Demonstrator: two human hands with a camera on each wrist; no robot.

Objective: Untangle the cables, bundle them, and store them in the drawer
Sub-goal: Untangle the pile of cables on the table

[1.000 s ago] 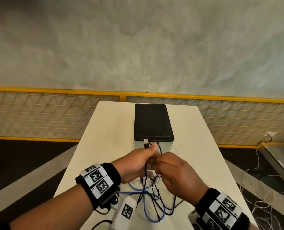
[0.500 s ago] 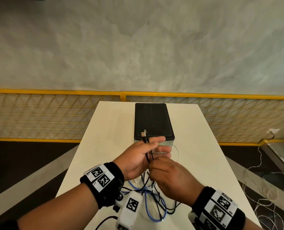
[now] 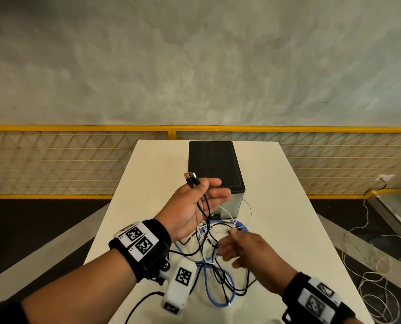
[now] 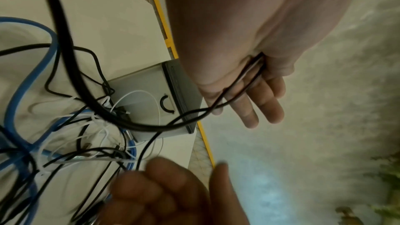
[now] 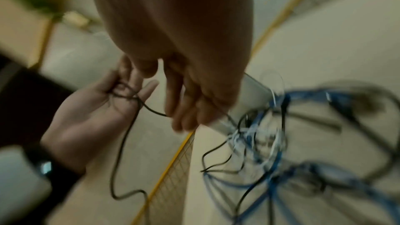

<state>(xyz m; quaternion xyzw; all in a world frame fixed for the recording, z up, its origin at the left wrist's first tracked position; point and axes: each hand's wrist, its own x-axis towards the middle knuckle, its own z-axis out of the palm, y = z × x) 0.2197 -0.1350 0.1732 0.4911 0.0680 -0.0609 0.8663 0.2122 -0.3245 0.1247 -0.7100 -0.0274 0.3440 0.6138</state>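
Note:
My left hand (image 3: 208,195) is raised in front of the drawer unit (image 3: 214,164), palm up with fingers straight. Its thumb pins a thin black cable (image 3: 205,206) whose two USB plugs (image 3: 190,177) stick up past the thumb. The cable hangs down into a tangle of blue cable (image 3: 208,291), white cable (image 3: 227,213) and black cables on the table (image 3: 276,206). My right hand (image 3: 236,244) hovers low over the tangle, blurred, fingers curled where the black cable (image 5: 151,110) reaches them. The unit's grey front has a black handle (image 4: 166,104).
A yellow mesh fence (image 3: 77,160) runs behind the table. Loose white cords (image 3: 370,265) lie on the floor to the right. The white wrist camera (image 3: 180,284) and its dark lead hang under my left wrist, close to the tangle.
The hands have parted. My left hand rose up and left with the plugs and straightened its fingers. My right hand dropped down along the black cable towards the tangle.

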